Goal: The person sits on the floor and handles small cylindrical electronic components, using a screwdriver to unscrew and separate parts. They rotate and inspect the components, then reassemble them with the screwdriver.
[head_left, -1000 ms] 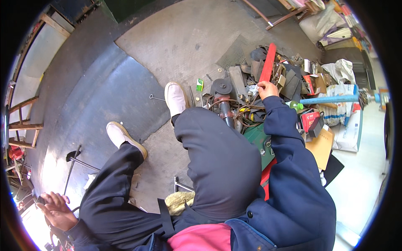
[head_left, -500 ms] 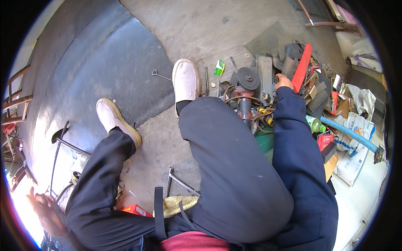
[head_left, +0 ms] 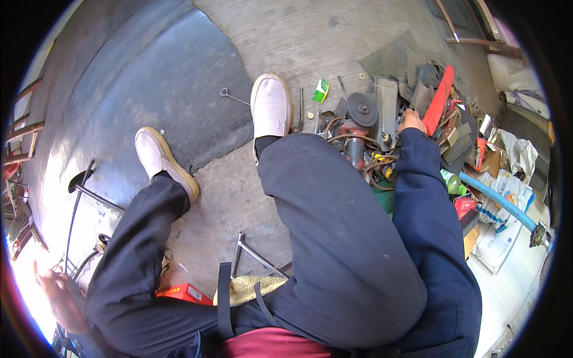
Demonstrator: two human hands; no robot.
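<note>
My right hand (head_left: 412,121) is down in a heap of dark flat scraps (head_left: 422,95) at the right, with its fingers curled. It lies close to the lower end of a long red strip (head_left: 440,100); what the fingers hold, if anything, is hidden. Just left of it are an upright grey flat piece (head_left: 387,110) and an angle grinder (head_left: 356,146) with a dark round disc (head_left: 362,109). At the lower left, beside my knee, my left hand (head_left: 62,301) is raised in glaring light. Its fingers are blurred.
A dark sheet (head_left: 167,77) covers the floor at upper left. A looped metal rod (head_left: 236,96) lies near my shoe (head_left: 270,107). Metal bars (head_left: 256,256) and a red box (head_left: 184,292) sit between my legs. A green bottle (head_left: 453,182), blue tube (head_left: 500,198) and plastic bags lie right.
My right hand has shifted slightly, its fingers now more curled beside the red strip. My left hand has moved a little and become more blurred. The whole view has shifted slightly.
</note>
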